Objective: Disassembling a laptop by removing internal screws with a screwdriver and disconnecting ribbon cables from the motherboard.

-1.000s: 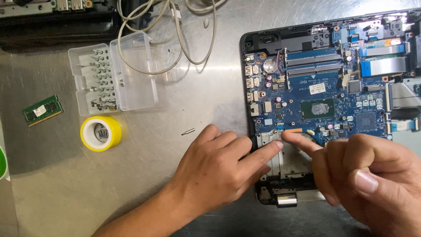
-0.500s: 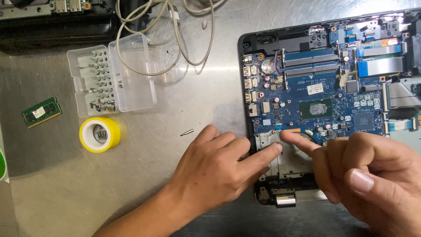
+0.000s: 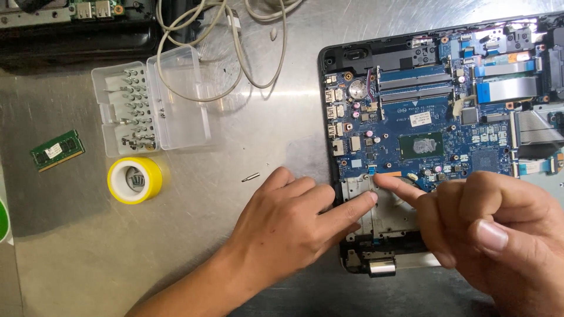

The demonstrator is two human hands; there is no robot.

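An opened laptop base (image 3: 329, 64) lies at the right, its blue motherboard (image 3: 423, 126) exposed. My left hand (image 3: 288, 220) rests on the metal table with the index finger stretched onto a grey metal bracket (image 3: 382, 217) at the board's lower left corner. My right hand (image 3: 493, 235) comes in from the lower right, its index fingertip pressing at the board's lower edge just above that bracket. The two fingertips nearly touch. Neither hand holds anything that I can see.
A clear plastic screwdriver-bit case (image 3: 147, 108) stands open at the left, with a yellow tape roll (image 3: 134, 180) below it and a green memory module (image 3: 57, 150) further left. A loose bit (image 3: 251, 176) lies near my left hand. White cables (image 3: 235, 53) loop at the top.
Both hands stay almost still at the board's lower left corner; the view has shifted slightly.
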